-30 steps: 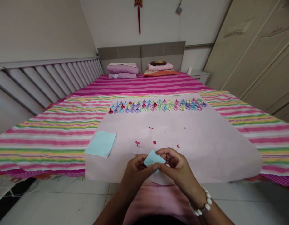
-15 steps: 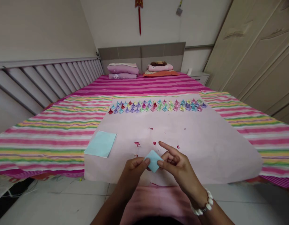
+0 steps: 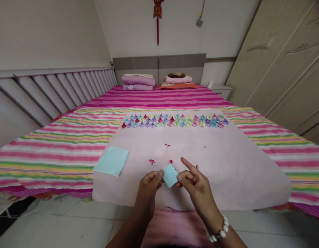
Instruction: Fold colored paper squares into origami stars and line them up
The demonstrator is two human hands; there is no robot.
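A small light-blue folded paper square (image 3: 170,176) is held up cornerwise between my two hands, above the near part of a large pale pink sheet (image 3: 226,172). My left hand (image 3: 150,184) pinches its left corner between thumb and fingers. On the opposite corner, my right hand (image 3: 194,182) grips with thumb and bent fingers while its index finger points forward. Flat light-blue paper (image 3: 112,161) lies on the sheet to the left. Small folded paper pieces (image 3: 175,120) in many colours stand in rows along the sheet's far edge.
Red paper scraps (image 3: 152,161) are scattered on the sheet, which lies over a striped bedspread (image 3: 58,148). Folded bedding (image 3: 138,81) is stacked by the headboard (image 3: 180,62). A slatted rail (image 3: 71,86) runs along the left, with a wardrobe (image 3: 283,62) at the right.
The view has tilted up slightly. My fingers have shifted a little on the blue square's corners, and the square has turned slightly. Both hands still hold it.
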